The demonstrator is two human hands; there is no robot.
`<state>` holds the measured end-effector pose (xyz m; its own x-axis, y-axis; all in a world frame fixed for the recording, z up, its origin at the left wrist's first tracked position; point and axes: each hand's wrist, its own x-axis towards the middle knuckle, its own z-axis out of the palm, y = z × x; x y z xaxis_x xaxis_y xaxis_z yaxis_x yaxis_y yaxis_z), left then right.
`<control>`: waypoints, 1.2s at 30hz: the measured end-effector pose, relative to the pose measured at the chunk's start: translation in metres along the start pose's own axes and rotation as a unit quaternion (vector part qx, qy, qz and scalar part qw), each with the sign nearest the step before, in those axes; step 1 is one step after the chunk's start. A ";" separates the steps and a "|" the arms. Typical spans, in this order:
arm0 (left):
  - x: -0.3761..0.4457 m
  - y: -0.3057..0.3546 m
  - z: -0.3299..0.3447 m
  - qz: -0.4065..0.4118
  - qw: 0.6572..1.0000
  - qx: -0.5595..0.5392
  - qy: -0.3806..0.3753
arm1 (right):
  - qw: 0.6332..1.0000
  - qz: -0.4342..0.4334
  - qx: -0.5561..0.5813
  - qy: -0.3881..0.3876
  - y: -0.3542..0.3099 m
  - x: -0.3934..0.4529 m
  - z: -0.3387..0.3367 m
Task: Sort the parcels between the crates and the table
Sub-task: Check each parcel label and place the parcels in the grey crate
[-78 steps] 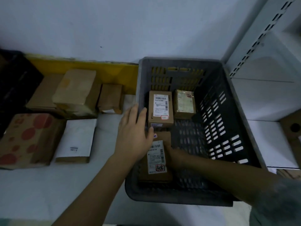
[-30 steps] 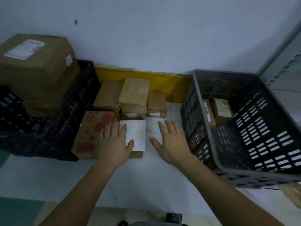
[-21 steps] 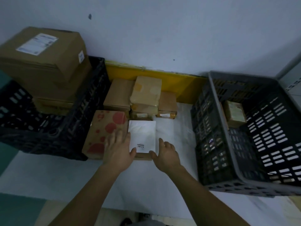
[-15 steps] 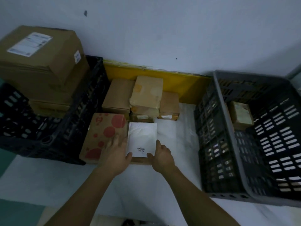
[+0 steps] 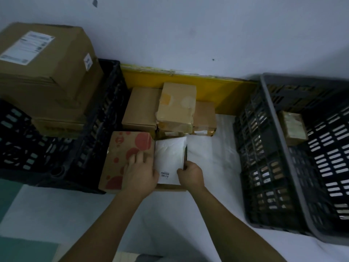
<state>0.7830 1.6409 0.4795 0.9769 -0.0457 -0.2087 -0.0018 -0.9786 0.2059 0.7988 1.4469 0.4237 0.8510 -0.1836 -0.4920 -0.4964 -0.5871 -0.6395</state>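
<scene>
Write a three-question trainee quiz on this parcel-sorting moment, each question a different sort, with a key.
1. True or false: the flat white padded mailer lies inside the grey slotted plastic crate.
2. Which hand rests on the brown cardboard box with red dots? A left hand B right hand
3. Fill in: the large brown cardboard box with a white label sits on the ___ plastic crate.

Key: 1 false; 2 A; 3 black.

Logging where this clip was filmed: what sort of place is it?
Probably a parcel sorting or stock room: labelled cardboard boxes on a table, slotted plastic crates, shipping label.
</scene>
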 end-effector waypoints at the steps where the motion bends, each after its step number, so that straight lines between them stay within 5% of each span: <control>1: -0.001 0.005 -0.007 0.006 0.999 -0.048 0.006 | 1.000 0.006 0.024 0.007 -0.005 -0.010 -0.005; 4: -0.001 0.025 -0.023 0.018 0.968 -0.250 -0.027 | 0.995 -0.014 0.065 0.069 -0.018 -0.048 -0.019; 9: -0.011 0.058 -0.043 -0.029 0.840 -0.525 -0.137 | 0.970 -0.156 0.095 0.163 -0.030 -0.108 -0.016; 13: -0.014 0.065 -0.048 -0.100 0.766 -0.631 -0.069 | 0.953 -0.226 0.110 0.170 -0.029 -0.136 -0.011; 17: -0.008 0.051 -0.061 -0.139 0.644 -0.745 -0.107 | 0.917 -0.248 0.097 0.298 -0.018 -0.141 -0.034; 19: -0.008 0.048 -0.071 -0.125 0.621 -0.764 -0.120 | 0.928 -0.205 0.113 0.290 -0.016 -0.138 -0.051; 24: -0.014 0.054 -0.094 -0.101 0.625 -0.765 -0.117 | 0.943 -0.160 0.224 0.188 -0.030 -0.141 -0.071; 29: -0.012 0.052 -0.102 -0.084 0.655 -0.745 -0.098 | 0.931 -0.168 0.278 0.169 -0.029 -0.134 -0.081; 31: -0.007 0.047 -0.108 -0.059 0.711 -0.699 -0.037 | 0.929 -0.196 0.273 0.155 -0.031 -0.129 -0.096; 34: 0.001 0.038 -0.130 -0.037 0.877 -0.468 0.099 | 0.941 -0.245 0.201 0.118 -0.037 -0.119 -0.135; 36: 0.007 0.040 -0.148 0.091 0.937 -0.312 0.128 | 0.949 -0.297 0.057 0.089 -0.047 -0.112 -0.168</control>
<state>0.8209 1.6313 0.6278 0.9919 -0.0721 0.1049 -0.1265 -0.6471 0.7519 0.7557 1.3630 0.6078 0.9969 0.0170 0.0763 0.0733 -0.5417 -0.8373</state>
